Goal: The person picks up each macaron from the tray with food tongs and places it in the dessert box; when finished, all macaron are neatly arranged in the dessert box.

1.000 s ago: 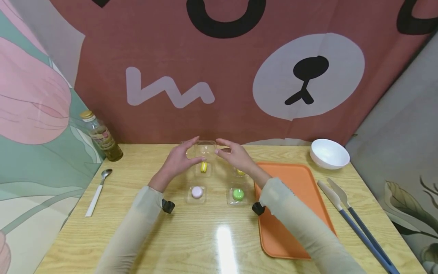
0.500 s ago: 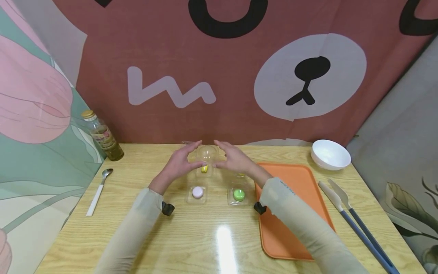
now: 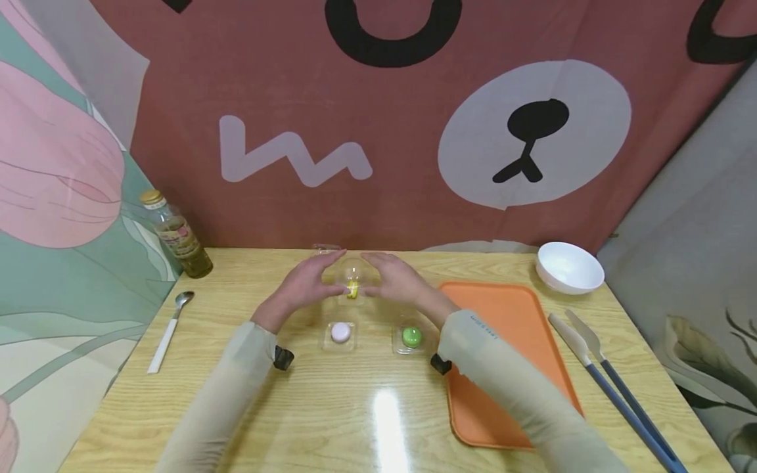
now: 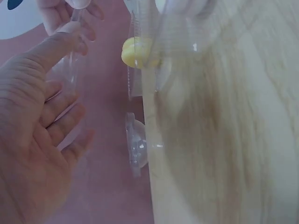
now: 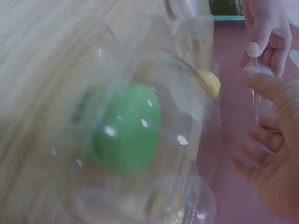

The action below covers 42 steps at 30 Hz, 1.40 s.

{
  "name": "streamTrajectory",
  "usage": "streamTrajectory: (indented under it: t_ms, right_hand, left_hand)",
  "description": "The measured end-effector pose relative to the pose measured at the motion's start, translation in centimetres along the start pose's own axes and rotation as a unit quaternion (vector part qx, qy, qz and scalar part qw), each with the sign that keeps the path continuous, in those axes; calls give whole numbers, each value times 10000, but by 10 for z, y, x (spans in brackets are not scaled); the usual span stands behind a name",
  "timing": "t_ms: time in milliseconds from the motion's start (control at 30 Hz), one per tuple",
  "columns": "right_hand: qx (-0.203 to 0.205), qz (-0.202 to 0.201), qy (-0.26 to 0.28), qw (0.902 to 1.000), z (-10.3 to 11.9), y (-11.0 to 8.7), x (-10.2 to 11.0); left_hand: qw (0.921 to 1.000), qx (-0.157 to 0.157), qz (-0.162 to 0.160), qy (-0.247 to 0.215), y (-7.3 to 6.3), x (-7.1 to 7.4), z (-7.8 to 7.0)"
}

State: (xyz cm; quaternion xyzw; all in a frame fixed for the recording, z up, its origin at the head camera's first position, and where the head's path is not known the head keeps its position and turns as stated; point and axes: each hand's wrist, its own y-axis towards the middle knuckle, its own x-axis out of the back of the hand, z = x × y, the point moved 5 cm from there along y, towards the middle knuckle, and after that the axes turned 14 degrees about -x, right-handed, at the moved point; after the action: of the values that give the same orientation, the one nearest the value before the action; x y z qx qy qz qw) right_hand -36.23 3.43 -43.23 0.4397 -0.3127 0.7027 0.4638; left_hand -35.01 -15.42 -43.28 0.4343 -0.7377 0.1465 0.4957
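My left hand [image 3: 304, 289] and right hand [image 3: 399, 282] face each other at the back of the table, pinching a clear plastic dome lid [image 3: 353, 270] by its edges. Both wrist views show thumbs and fingers on the thin clear lid [image 4: 71, 70]. It overlaps a yellow macaron [image 3: 352, 290], which stands on edge on a clear square base. In front lie a lilac macaron [image 3: 340, 332] and, to the right, a green macaron [image 3: 411, 337], each on its own clear base. Another clear lid [image 3: 326, 249] lies behind my left hand.
An orange tray [image 3: 491, 394] lies under my right forearm. A white bowl [image 3: 570, 267] and two blue-handled spreaders [image 3: 627, 394] are at the right. A bottle [image 3: 180, 240] of brownish liquid and a white-handled spoon [image 3: 168, 335] are at the left.
The dome lid has tipped over and come down toward the yellow macaron. My hands have drawn slightly closer together, and the right one now hides a second yellow macaron.
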Motion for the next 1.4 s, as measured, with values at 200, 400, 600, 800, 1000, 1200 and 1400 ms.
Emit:
streamTrajectory:
  t_ms: [200, 400, 600, 800, 1000, 1200, 1400]
  right_hand:
    - [-168, 180, -117, 9996, 3, -1, -13]
    - [-305, 225, -242, 9990, 2, 1, -16]
    - [-428, 452, -237, 9978, 1, 5, -20]
    - [-438, 546, -322, 9970, 2, 6, -23]
    - [-556, 573, -424, 9959, 0, 6, -26]
    - [-483, 562, -546, 9958, 1, 6, -29]
    - [-410, 499, -733, 9952, 2, 6, -30]
  left_hand:
    - [9993, 150, 292, -193, -3, -10, 12]
    - [9990, 172, 350, -216, -1, -14, 16]
    - [9980, 230, 526, -246, -1, -18, 19]
    - [9978, 249, 567, -234, 0, -21, 21]
    - [9966, 386, 650, -327, -1, -24, 21]
    - [9964, 395, 714, -219, -3, -27, 22]
    - [9963, 402, 732, -189, -3, -26, 21]
